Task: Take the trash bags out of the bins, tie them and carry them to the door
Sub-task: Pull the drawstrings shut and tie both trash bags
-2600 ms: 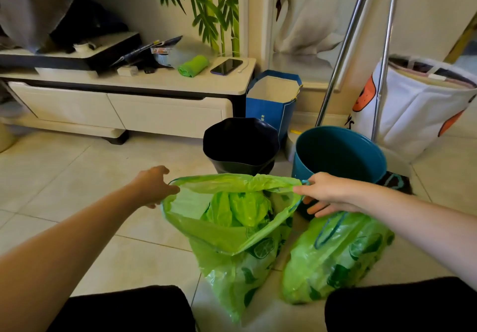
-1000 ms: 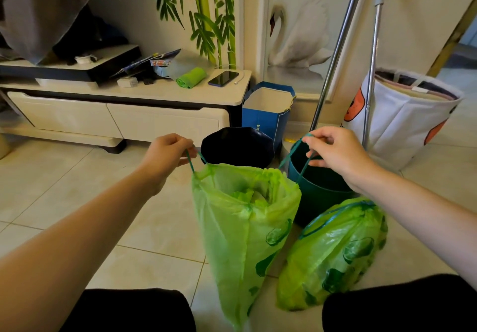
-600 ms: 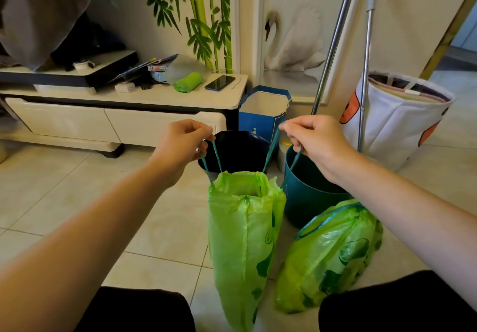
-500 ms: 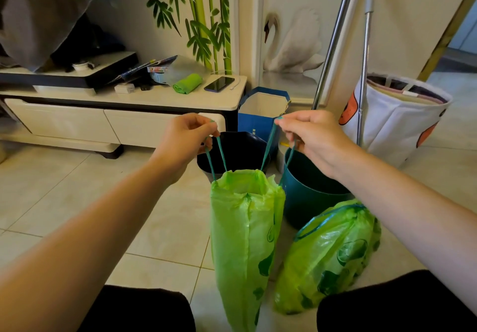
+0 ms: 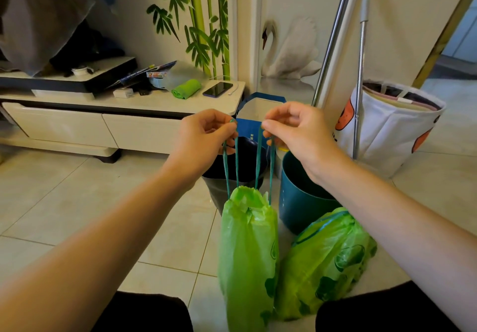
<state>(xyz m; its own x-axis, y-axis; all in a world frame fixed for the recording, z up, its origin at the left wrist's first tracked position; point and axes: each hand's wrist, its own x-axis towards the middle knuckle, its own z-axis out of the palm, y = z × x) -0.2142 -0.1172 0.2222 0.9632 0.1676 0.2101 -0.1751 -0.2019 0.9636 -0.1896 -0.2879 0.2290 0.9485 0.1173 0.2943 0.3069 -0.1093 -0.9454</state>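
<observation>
cabinet (image 5: 124,122): low white unit at far left; a rolled green cloth (image 5: 186,88) and a phone (image 5: 217,89) lie on its top.
your left hand (image 5: 204,135): fingers closed, pinching the left loop of the teal drawstring (image 5: 231,166) between thumb and fingertips.
black bin (image 5: 232,169): on the tiles behind your hands, partly hidden by them.
hanging bag (image 5: 247,249): green trash bag held upright between your knees, its mouth gathered tight under the strings.
your right hand (image 5: 296,130): fingers closed, pinching the right loop of the drawstring.
teal bin (image 5: 302,202): just right of the hanging bag, beside the black bin.
second bag (image 5: 327,262): green, lying on the floor against the teal bin's base.
white tote (image 5: 387,127): far right, behind two metal poles.
</observation>
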